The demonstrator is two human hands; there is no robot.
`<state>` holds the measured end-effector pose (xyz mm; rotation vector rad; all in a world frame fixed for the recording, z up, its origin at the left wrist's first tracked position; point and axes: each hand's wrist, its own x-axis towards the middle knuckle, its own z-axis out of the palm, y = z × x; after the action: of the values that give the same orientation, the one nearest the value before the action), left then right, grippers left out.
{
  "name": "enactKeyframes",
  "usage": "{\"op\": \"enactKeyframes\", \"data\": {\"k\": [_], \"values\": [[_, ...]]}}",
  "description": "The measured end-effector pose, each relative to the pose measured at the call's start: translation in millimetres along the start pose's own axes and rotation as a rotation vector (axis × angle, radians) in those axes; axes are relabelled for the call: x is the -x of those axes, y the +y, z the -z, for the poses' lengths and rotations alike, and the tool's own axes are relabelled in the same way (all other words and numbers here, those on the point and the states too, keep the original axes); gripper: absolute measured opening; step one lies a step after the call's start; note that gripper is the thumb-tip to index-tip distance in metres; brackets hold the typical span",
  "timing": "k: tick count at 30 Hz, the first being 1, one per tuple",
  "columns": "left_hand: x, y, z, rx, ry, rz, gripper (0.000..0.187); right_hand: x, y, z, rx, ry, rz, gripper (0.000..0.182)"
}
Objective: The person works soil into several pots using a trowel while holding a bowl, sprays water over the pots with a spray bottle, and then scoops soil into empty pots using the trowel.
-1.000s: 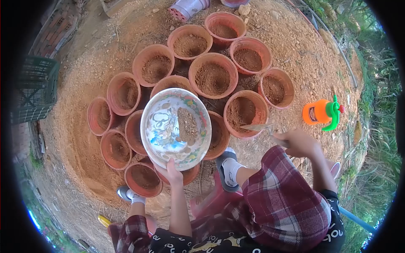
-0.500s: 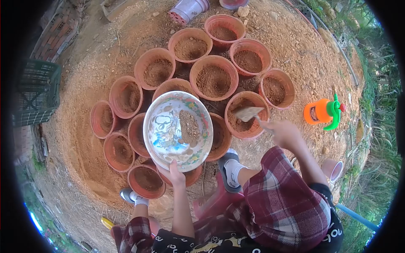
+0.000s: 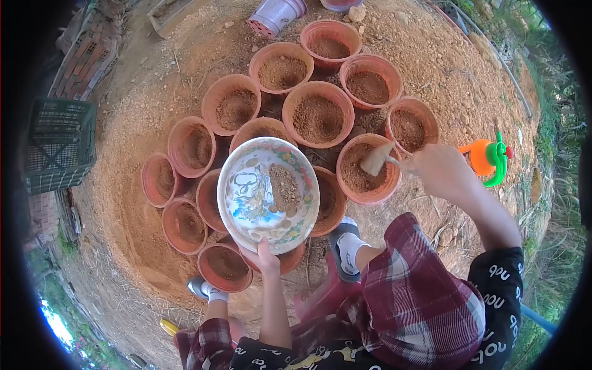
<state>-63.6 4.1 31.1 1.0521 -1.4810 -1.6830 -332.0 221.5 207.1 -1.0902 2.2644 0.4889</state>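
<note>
My left hand [image 3: 265, 254] grips the near rim of a white patterned bowl [image 3: 246, 203], which has a small heap of brown soil [image 3: 285, 187] in it. The bowl is over several of the plant pots and partly hides them. In my right hand [image 3: 439, 168] is a small trowel, its flat blade [image 3: 375, 160] tilted down inside a reddish plant pot [image 3: 369, 198] at the right of the group. Loose soil [image 3: 353, 176] lies in that pot under the blade.
More soil-filled pots [image 3: 317, 114] stand close together around the bowl. An orange spray bottle [image 3: 480, 157] with a green top is at the right. A dark green crate [image 3: 58, 145] sits at the left. A purple pot [image 3: 276, 15] lies tipped at the top.
My right hand has moved up and right, and the trowel blade has turned from nearly flat to tilted down in the pot. My left hand still holds the bowl.
</note>
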Motion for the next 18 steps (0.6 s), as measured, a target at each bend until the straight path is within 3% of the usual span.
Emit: {"op": "enactKeyframes", "data": {"k": [2,4,8,10,13,16,18], "values": [[-1,-5,3,0.026,0.012,0.021,0.069,-5,-2,-8,-0.071,0.074,-0.04,0.034],[-2,-5,4,0.035,0.009,0.037,0.07,-31,-6,-37,-0.069,0.11,0.047,0.013],[-3,0,3,0.015,-0.029,0.023,0.07,-44,-13,-44,-0.127,0.065,-0.021,0.013],[-4,4,2,-0.01,-0.046,-0.025,0.07,-37,-9,-13,-0.027,-0.079,0.021,0.012],[-3,6,-4,-0.024,-0.031,-0.051,0.071,-21,-3,9,0.027,-0.113,0.006,0.013],[-1,7,-3,-0.013,-0.012,-0.023,0.071,-11,0,10,0.074,-0.05,0.17,0.013],[-1,5,-4,0.001,-0.018,-0.015,0.071,-27,-5,-29,0.001,0.02,0.108,0.012]]}}
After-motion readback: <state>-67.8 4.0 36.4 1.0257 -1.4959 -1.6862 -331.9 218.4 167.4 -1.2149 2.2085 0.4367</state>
